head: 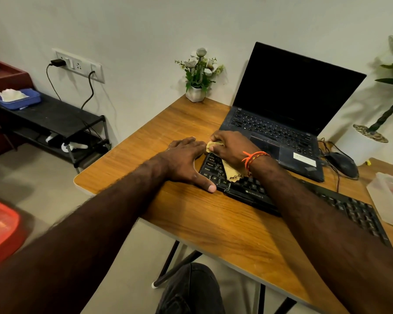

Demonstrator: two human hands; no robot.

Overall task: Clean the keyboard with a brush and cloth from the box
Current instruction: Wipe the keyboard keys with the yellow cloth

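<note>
One keyboard [304, 196], one cloth [230, 172] in right hand [230, 149], left hand [184, 163] flat

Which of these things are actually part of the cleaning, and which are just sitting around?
In use: keyboard, cloth, right hand gripping the cloth, left hand steadying the keyboard's end, box.

Lying about: laptop, mouse, flowers, blue tub.

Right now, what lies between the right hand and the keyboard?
In the head view, a yellow cloth lies between the right hand and the black keyboard.
</note>
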